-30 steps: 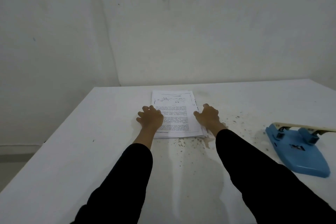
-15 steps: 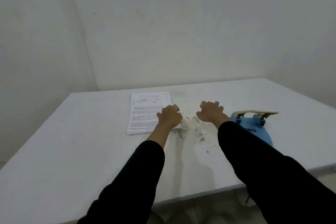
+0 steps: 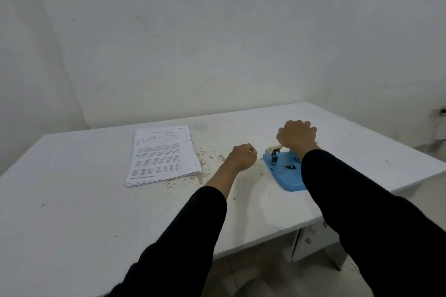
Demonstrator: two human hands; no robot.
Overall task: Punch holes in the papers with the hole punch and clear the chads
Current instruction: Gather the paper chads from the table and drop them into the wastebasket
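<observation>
A stack of printed papers lies flat on the white table, left of both hands. Small paper chads are scattered on the table between the stack and my left hand, which is curled into a fist with nothing seen in it, just left of the blue hole punch. My right hand is over the punch's far end, fingers curled down above its cream lever. Whether it grips the lever is hidden. My right sleeve covers the punch's right side.
The table's front edge runs diagonally close below the punch, with floor beyond it. A grey drawer unit stands under the table at the right. White walls close the table's far side and left side.
Both hands have left the paper stack and moved right. The right hand has gone from the chads to above the punch's lever, and the left has followed as a fist.
</observation>
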